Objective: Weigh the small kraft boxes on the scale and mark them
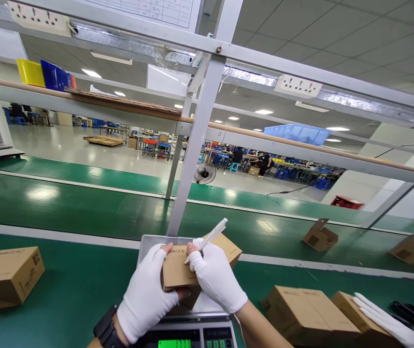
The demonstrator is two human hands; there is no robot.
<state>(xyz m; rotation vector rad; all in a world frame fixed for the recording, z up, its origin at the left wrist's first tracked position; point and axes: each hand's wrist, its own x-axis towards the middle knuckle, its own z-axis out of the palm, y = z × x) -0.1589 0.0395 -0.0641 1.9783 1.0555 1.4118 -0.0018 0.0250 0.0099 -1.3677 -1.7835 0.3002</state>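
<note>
While over the scale (149,241), small carton (178,270) clasped between left grip (145,295), right grip (216,278)

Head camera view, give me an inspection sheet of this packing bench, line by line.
Surface: green bench mat with a weighing scale at the near edge, its display lit green.
Job's things: small cardboard box held over the scale; white pen in the right hand.
Clutter: closed carton at left; two cartons at right; two open-flapped boxes on the green conveyor belt.
Hands: left hand and right hand, both in white gloves, grip the box; a co-worker's gloved hand rests on the right cartons.
Cables: black cable on the far floor.
Surroundings: metal frame with socket strips, floor fan, distant workers.
</note>
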